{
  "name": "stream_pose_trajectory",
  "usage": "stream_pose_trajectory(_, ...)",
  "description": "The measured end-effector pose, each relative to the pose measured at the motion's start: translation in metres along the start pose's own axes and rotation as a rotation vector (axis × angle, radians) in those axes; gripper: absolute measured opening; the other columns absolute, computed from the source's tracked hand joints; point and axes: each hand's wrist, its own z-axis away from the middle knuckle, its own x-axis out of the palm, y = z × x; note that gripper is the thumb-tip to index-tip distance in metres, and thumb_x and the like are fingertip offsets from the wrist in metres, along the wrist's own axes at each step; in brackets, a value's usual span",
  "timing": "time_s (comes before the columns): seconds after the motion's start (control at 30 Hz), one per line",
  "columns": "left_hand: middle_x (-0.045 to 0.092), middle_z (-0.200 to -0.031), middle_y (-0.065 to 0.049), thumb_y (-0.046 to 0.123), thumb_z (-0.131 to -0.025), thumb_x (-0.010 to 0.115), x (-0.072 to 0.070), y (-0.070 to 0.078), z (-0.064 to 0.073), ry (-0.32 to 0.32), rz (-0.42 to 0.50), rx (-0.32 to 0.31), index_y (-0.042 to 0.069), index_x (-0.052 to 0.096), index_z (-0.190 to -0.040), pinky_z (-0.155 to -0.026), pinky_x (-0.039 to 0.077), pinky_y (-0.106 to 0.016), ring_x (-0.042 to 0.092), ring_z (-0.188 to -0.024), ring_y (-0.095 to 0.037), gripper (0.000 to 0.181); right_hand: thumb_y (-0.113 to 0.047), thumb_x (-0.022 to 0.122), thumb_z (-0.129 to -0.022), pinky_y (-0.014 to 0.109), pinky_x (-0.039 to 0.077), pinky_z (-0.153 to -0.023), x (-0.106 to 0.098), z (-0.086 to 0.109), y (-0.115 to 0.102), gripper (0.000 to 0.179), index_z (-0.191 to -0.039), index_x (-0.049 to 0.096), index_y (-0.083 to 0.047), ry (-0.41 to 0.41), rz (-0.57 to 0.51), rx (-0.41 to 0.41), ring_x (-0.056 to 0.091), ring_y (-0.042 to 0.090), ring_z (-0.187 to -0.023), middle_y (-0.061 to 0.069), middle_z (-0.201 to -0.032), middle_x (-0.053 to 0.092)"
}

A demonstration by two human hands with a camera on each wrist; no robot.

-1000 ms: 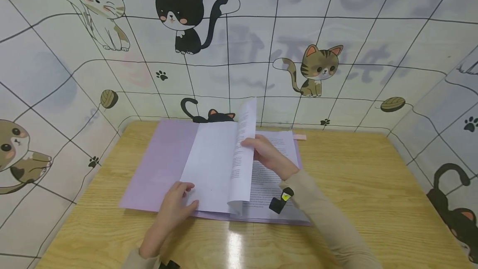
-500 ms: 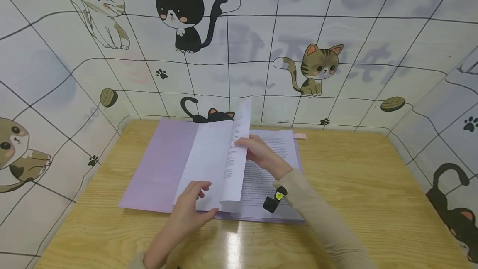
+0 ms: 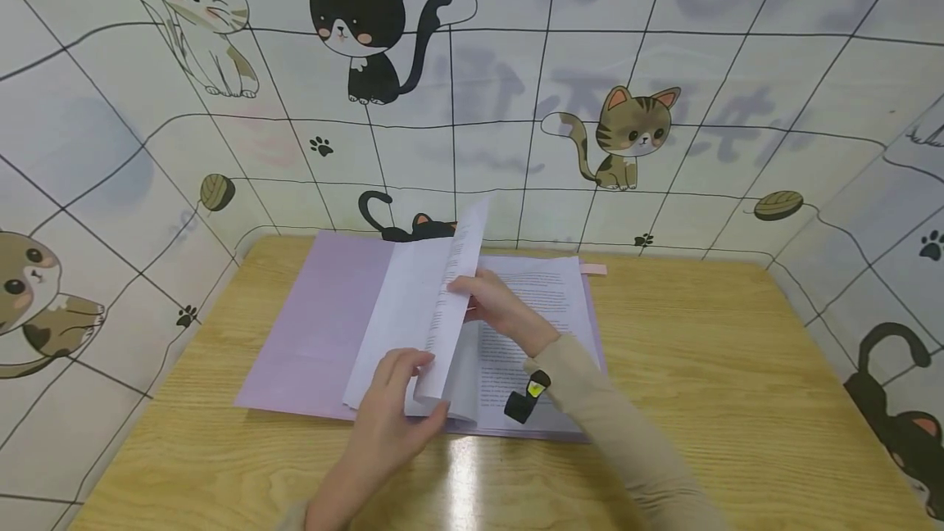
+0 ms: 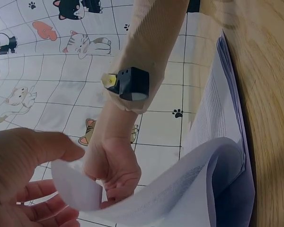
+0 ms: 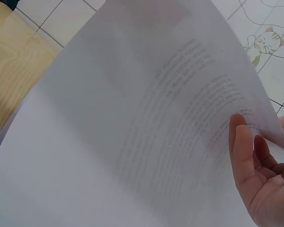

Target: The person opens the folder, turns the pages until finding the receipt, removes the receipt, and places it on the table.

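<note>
A lilac folder (image 3: 313, 326) lies spread on the table, with white sheets inside it. My right hand (image 3: 505, 310) pinches the edge of a printed sheet (image 3: 448, 326), which curves up and leans left; the right wrist view shows its face from behind the fingers. Beside the lower end of that sheet is my left hand (image 3: 391, 412), thumb and fingers spread apart. In the left wrist view the sheet's curled corner (image 4: 78, 189) passes between my left thumb and fingers; contact cannot be told. More printed text covers the sheet (image 3: 542, 293) on the right.
The wooden table (image 3: 701, 351) extends on both sides of the folder. A pink tab (image 3: 593, 270) sticks out at its upper right. Behind stands a wall covering (image 3: 501, 105) with cartoon cats. A small black camera (image 3: 521, 406) sits on the right wrist.
My right hand has carried the raised sheet leftward. My left hand has moved right, from the left-hand page to the lower end of the raised sheet.
</note>
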Motion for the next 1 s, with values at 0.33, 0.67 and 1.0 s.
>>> stream_pose_trajectory(0.33, 0.052, -0.102, -0.013, -0.012, -0.056, 0.077, 0.003, 0.0, -0.003, 0.077, -0.143, -0.012, -0.001, 0.057, -0.1, -0.065, 0.055, -0.03, 0.054, -0.093, -0.025, 0.05, -0.011, 0.049, -0.088, 0.034, 0.054, -0.07, 0.009, -0.003, 0.004, 0.05, -0.137, 0.039, -0.003, -0.004, -0.001, -0.009, 0.065, 0.023, -0.09, 0.031, -0.126, 0.05)
stream_pose_trajectory(0.67, 0.052, -0.096, -0.012, -0.025, -0.05, 0.072, 0.0, -0.011, -0.001, 0.1, -0.165, -0.032, -0.003, 0.057, -0.096, -0.059, 0.054, -0.026, 0.058, -0.079, -0.021, 0.053, -0.011, 0.05, -0.088, 0.029, 0.053, -0.063, 0.017, -0.006, 0.005, 0.046, -0.132, 0.044, 0.0, 0.016, 0.011, 0.009, 0.066, 0.021, -0.086, 0.028, -0.12, 0.057)
stream_pose_trajectory(1.0, 0.054, -0.092, -0.014, -0.028, -0.057, 0.061, -0.004, -0.022, 0.001, 0.12, -0.126, -0.066, -0.006, 0.057, -0.095, -0.057, 0.053, -0.025, 0.058, -0.073, -0.02, 0.044, -0.026, 0.051, -0.09, 0.026, 0.051, -0.058, 0.017, -0.006, 0.006, 0.042, -0.122, 0.05, 0.002, 0.008, 0.01, 0.024, 0.064, 0.015, -0.072, 0.003, -0.084, 0.065)
